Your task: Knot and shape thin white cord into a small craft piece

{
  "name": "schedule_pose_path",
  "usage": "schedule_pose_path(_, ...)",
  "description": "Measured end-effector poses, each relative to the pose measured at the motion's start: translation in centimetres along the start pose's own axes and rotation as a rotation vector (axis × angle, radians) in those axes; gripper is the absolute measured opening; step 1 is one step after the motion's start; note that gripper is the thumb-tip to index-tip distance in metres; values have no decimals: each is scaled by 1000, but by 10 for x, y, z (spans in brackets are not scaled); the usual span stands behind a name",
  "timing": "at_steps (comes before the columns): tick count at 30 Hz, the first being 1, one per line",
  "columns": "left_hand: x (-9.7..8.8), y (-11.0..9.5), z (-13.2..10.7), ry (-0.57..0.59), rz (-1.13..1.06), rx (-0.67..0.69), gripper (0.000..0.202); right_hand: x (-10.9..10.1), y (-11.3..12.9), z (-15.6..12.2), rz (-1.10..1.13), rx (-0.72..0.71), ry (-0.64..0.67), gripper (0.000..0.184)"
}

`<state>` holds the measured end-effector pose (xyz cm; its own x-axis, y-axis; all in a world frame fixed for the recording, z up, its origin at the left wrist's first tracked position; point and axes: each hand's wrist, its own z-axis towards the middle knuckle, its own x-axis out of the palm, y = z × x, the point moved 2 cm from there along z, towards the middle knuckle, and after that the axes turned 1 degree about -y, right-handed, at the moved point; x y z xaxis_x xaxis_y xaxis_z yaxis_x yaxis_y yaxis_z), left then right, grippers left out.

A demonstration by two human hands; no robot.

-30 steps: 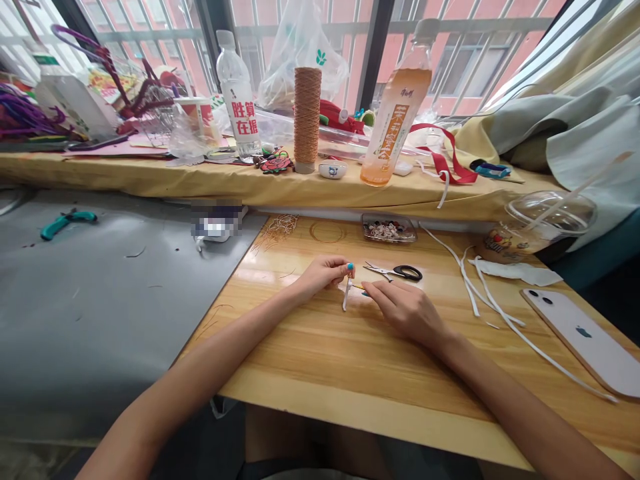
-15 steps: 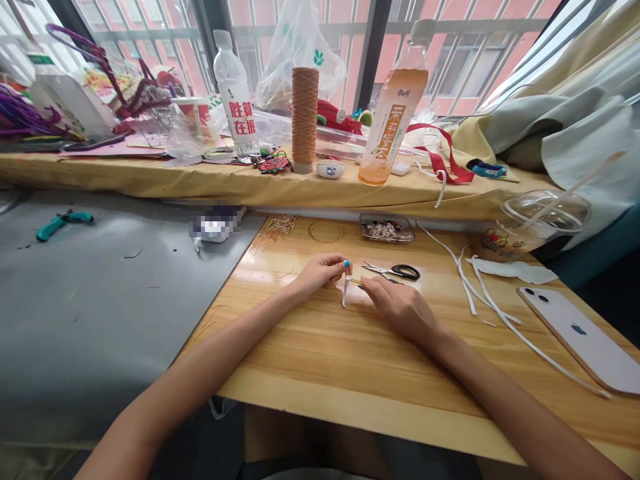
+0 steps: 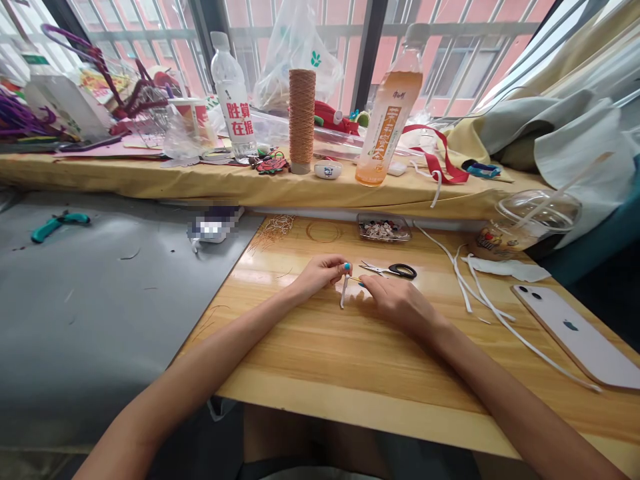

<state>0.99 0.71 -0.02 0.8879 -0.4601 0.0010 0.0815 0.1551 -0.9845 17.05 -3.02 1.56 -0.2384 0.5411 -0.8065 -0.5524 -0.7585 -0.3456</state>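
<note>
Near the middle of the wooden table, my left hand (image 3: 326, 272) pinches a short piece of white cord (image 3: 344, 294) between thumb and finger; its lower end hangs down. My right hand (image 3: 400, 300) is closed just to the right, its fingertips on a thin gold-coloured strand (image 3: 355, 279) that reaches to the top of the cord. Whether that strand is thread or a slim tool I cannot tell. Black-handled scissors (image 3: 400, 270) lie just behind my right hand. Farther back stands a small clear box (image 3: 384, 228) with pale little pieces in it.
Long white cords (image 3: 493, 303) and a phone (image 3: 573, 333) lie on the right, by a plastic cup (image 3: 500, 237). Thread scraps (image 3: 275, 230) are at the back left. Green pliers (image 3: 60, 225) rest on the grey mat. The ledge holds a brown thread spool (image 3: 302, 120) and bottles (image 3: 387, 127).
Both hands stay at the white cord. My right hand has turned slightly, and the gold-coloured strand shows as a single line rather than two. The whole view has shifted a little.
</note>
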Motion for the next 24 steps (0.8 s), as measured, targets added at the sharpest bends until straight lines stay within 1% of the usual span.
schedule_pose_path(2, 0, 0, 0, -12, 6, -3, 35, 2, 0, 1, -46, 52, -13, 21)
schedule_pose_path(5, -2, 1, 1, -51, 19, -4, 36, 3, 1, 4, -125, 185, -40, 20)
schedule_pose_path(7, -2, 1, 2, -62, 31, 5, 36, 3, 2, 5, -146, 214, -61, 18)
schedule_pose_path(12, -1, 0, 2, -54, 45, 2, 37, 2, 3, 4, -150, 137, -147, 13)
schedule_pose_path(16, 0, -1, 1, -63, 56, -5, 36, 2, 3, 2, -125, 74, -146, 14)
schedule_pose_path(24, 0, -3, 0, -62, 130, 51, 30, 2, -1, 0, 3, 41, -100, 19)
